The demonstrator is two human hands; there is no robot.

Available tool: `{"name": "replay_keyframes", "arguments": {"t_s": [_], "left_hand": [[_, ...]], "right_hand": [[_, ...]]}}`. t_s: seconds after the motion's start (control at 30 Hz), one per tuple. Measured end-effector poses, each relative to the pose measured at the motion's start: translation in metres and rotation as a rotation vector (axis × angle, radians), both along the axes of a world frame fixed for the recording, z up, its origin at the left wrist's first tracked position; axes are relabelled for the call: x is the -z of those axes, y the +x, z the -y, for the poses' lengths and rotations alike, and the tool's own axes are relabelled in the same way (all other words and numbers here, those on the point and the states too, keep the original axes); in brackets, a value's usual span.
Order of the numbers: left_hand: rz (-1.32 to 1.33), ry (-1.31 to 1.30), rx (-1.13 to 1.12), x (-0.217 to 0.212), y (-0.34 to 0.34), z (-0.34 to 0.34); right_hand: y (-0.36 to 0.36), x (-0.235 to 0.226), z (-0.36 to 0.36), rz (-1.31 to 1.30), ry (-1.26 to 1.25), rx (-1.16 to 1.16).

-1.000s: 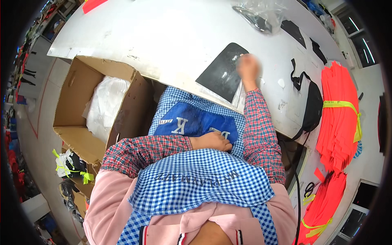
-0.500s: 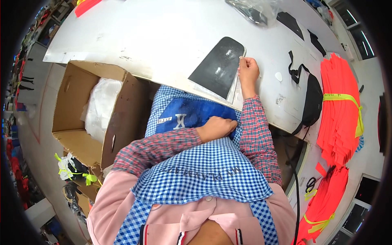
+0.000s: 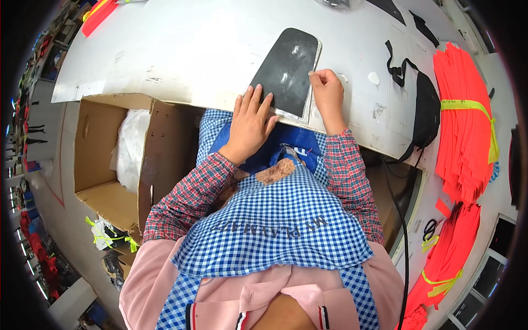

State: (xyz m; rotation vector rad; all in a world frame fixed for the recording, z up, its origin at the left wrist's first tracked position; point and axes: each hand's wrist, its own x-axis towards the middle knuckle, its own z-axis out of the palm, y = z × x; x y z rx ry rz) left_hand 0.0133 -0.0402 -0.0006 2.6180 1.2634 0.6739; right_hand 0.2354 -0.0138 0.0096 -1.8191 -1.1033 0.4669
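A black, flat panel (image 3: 289, 66) with a rounded far end lies on the white table (image 3: 192, 60), near its front edge. White sheet edges show beneath its right side. My left hand (image 3: 250, 124) lies flat with fingers apart, its fingertips on the panel's lower left edge. Beside the panel's right edge, my right hand (image 3: 328, 93) is closed in a pinch, thumb and forefinger together. Something small and pale seems to show at those fingertips, too small to name. A white rounded piece (image 3: 374, 78) lies on the table to the right of this hand.
An open cardboard box (image 3: 165, 148) with a white plastic bag (image 3: 132, 151) inside stands left of my lap. To the right are a black bag (image 3: 426, 107) with straps, bundled coral-red strips (image 3: 462, 126) tied in yellow, and scissors (image 3: 429, 230). A black cable (image 3: 406, 253) hangs by my right arm.
My left hand has moved from my lap up onto the panel's lower left edge and opened out. My right hand stays pinched beside the panel's right edge. The whole view has shifted slightly.
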Motion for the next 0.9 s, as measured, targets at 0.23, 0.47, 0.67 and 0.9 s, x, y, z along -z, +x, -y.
{"name": "replay_keyframes", "arguments": {"t_s": [0.23, 0.47, 0.67, 0.9], "left_hand": [[0.069, 0.008, 0.048, 0.001, 0.001, -0.002], [0.127, 0.012, 0.054, 0.003, 0.001, -0.003], [0.326, -0.123, 0.097, -0.002, -0.005, -0.008], [1.032, -0.601, -0.18, -0.034, -0.022, -0.036]], "right_hand": [[0.003, 0.002, -0.002, -0.298, 0.023, 0.012], [-0.008, -0.01, 0.004, -0.5, 0.149, -0.101], [-0.018, -0.004, 0.003, -0.26, -0.051, -0.216], [-0.01, -0.016, 0.006, -0.714, 0.173, -0.274]]}}
